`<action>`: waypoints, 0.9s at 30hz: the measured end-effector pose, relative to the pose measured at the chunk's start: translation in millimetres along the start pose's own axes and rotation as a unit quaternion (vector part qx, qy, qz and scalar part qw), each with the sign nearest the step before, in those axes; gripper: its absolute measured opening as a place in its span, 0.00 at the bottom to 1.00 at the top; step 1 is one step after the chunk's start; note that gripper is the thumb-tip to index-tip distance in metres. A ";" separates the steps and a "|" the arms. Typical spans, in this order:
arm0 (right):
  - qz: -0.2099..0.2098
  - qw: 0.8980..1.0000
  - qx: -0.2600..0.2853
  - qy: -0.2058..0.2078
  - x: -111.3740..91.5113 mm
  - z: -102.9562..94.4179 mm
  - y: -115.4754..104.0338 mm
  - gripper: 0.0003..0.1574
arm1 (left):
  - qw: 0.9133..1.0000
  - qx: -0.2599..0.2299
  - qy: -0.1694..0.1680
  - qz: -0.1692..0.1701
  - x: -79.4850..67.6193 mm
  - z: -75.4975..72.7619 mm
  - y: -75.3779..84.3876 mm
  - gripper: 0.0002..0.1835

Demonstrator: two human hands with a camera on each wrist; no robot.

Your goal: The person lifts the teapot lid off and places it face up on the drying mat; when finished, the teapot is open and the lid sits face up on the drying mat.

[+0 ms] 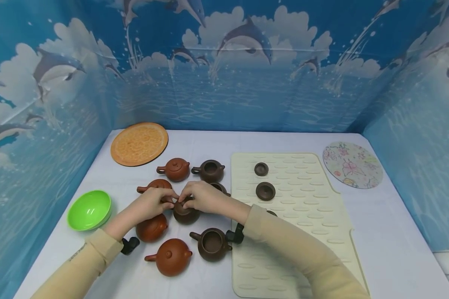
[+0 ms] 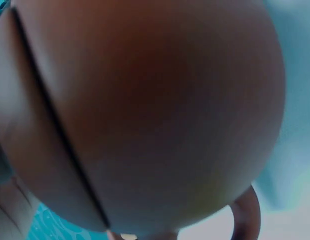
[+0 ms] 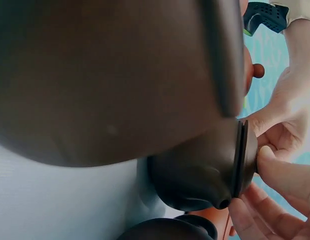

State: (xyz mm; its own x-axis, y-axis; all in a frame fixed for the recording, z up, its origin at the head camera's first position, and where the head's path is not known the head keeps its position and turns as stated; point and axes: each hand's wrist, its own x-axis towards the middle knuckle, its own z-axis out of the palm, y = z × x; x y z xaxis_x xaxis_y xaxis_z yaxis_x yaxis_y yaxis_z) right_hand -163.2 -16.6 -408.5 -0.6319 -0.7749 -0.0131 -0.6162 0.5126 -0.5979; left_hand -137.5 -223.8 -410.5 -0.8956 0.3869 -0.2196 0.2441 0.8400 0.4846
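A dark brown teapot (image 1: 186, 216) stands between my two hands at the middle of the teapot group. My right hand (image 1: 205, 197) pinches its lid (image 3: 251, 155), which sits on the teapot's mouth; a thin seam shows in the right wrist view. My left hand (image 1: 155, 204) grips the same teapot on its handle side, the handle itself hidden by the fingers. A reddish-brown teapot (image 1: 151, 228) with its lid on sits under my left wrist. In the left wrist view a lidded teapot (image 2: 160, 120) fills the picture and hides my left fingers.
Lidded reddish teapots (image 1: 172, 257) line the left. Lidless dark teapots (image 1: 213, 245) stand nearer the pale mat (image 1: 254, 274). Dark lids (image 1: 265, 191) lie on that mat. Around them are a green bowl (image 1: 90, 211), a round cork-coloured board (image 1: 139, 144) and a patterned round board (image 1: 353, 165).
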 end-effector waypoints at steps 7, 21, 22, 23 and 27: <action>0.010 0.999 0.047 0.017 -7.3 -4.4 3.8 0.09 | 1.000 -0.005 0.009 0.003 -0.2 1.7 0.1 0.12; 0.141 0.839 0.523 0.054 -53.8 -30.0 30.0 0.21 | 1.000 -0.010 0.016 0.010 -4.7 2.5 0.0 0.12; 0.142 0.817 0.556 0.061 -57.8 -32.7 33.0 0.22 | 1.000 -0.010 0.017 0.010 -4.9 2.3 0.3 0.12; 0.142 0.797 0.582 0.070 -61.9 -35.8 35.9 0.23 | 1.000 -0.010 0.018 0.010 -5.0 2.2 0.5 0.12; 0.141 0.742 0.648 0.103 -80.8 -50.9 49.6 0.25 | 1.000 -0.011 0.019 0.013 -4.0 1.8 0.2 0.13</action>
State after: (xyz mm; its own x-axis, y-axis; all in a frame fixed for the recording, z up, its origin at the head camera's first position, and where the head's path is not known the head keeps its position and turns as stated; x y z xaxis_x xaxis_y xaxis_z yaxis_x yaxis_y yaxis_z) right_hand -166.6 90.2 -396.3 -0.7904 -0.5632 -0.2408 0.4381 -0.2452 -0.8648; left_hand -133.2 -224.4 -411.0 -0.9028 0.3932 -0.1741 0.2599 0.8215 0.5076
